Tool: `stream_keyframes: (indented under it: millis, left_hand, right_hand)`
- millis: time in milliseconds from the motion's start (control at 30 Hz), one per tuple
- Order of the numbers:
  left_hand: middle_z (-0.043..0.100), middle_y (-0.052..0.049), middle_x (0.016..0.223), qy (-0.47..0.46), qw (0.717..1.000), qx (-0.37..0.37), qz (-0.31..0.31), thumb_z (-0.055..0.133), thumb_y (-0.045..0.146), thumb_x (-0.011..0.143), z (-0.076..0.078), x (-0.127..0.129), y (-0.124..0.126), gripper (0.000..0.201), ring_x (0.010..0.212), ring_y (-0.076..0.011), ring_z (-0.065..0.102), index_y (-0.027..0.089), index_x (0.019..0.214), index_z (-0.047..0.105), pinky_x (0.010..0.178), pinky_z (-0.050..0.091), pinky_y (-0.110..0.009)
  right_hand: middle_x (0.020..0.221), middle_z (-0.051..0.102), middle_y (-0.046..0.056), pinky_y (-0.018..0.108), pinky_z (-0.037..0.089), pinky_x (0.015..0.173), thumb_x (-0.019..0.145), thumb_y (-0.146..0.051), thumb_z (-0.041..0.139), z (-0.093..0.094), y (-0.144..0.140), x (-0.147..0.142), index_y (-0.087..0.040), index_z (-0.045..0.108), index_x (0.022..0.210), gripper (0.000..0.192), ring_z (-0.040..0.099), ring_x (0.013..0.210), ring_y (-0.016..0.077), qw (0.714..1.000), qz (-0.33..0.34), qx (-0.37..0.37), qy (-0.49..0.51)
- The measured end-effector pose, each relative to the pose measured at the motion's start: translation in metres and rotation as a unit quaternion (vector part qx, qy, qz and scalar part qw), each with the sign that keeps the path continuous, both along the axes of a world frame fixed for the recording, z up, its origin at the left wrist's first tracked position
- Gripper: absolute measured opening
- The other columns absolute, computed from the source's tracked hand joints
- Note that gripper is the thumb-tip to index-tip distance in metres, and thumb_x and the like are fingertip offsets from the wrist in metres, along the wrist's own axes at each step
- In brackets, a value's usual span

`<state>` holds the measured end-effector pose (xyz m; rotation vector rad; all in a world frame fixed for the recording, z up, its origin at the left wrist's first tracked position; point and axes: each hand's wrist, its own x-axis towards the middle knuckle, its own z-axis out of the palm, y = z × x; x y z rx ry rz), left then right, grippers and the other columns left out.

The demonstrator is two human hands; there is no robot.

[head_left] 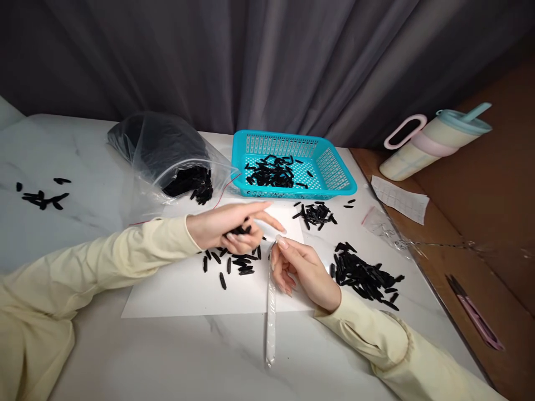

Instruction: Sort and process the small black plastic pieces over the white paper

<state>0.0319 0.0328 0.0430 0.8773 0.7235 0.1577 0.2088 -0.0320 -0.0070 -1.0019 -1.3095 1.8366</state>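
My left hand [234, 225] curls its lower fingers round several small black elongated pieces [241, 229], with its index finger and thumb stretched to the right. Just beside it, my right hand [305, 270] is closed, thumb and forefinger pinched together at the upper end of a narrow white strip [271, 328]. What lies between those fingertips, if anything, I cannot make out. Below my left hand, loose black pieces [246, 264] lie scattered on a white sheet [184, 298]. A heap of similar pieces [363, 275] is to the right of my right hand, and a smaller pile [315, 214] lies beyond it.
A blue perforated basket [353, 186] holding black pieces stands at the back, beside a clear plastic bag [167, 156] full of them. More pieces [44, 200] lie far left. On the right are a tumbler [434, 145], a paper slip [401, 200], a small clear bag [382, 228] and pink-handled snips [476, 317].
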Motion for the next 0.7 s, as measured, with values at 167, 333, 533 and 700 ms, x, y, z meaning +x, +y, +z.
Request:
stream_keyframes:
  millis: [167,333,533,700]
  left_hand:
    - [0.038,0.006,0.039,0.007,0.993,-0.029,-0.118,0.020,0.067,0.083,-0.018,0.008,-0.017,0.052,0.031,-0.0069,0.014,0.022,0.097,0.043,0.032,0.010,-0.016]
    - [0.042,0.002,0.041,-0.020,0.990,-0.034,-0.137,0.012,0.072,0.079,-0.024,0.011,-0.021,0.062,0.031,-0.0079,0.018,0.020,0.082,0.046,0.032,0.013,-0.018]
    - [0.028,0.004,0.041,-0.022,0.984,-0.053,-0.169,0.005,0.080,0.072,-0.026,0.013,-0.025,0.071,0.032,-0.0053,0.014,0.018,0.056,0.037,0.031,0.008,-0.018]
    - [0.029,0.006,0.044,-0.043,0.985,-0.102,-0.129,0.013,0.078,0.074,-0.026,0.013,-0.029,0.062,0.033,-0.0064,0.013,0.021,0.070,0.037,0.031,0.008,-0.015]
  right_hand:
    - [0.050,0.050,-0.008,0.016,0.030,0.036,0.088,-0.041,0.049,-0.002,-0.004,-0.001,-0.021,0.041,0.079,0.024,0.040,0.035,0.0050,0.995,-0.058,0.077,-0.019]
    - [0.094,0.060,0.005,0.022,0.046,0.052,0.082,-0.019,0.060,-0.009,-0.009,-0.002,-0.021,0.047,0.099,0.021,0.058,0.070,0.0110,0.936,-0.141,0.312,-0.079]
    - [0.107,0.063,0.014,0.031,0.054,0.076,0.085,-0.004,0.050,-0.011,-0.008,-0.001,-0.016,0.047,0.112,0.030,0.059,0.101,0.0192,0.777,-0.064,0.599,-0.181]
    - [0.091,0.068,0.019,0.034,0.056,0.075,0.090,-0.009,0.042,-0.002,-0.005,-0.001,-0.006,0.058,0.095,0.017,0.063,0.096,0.0246,0.604,-0.033,0.755,-0.252]
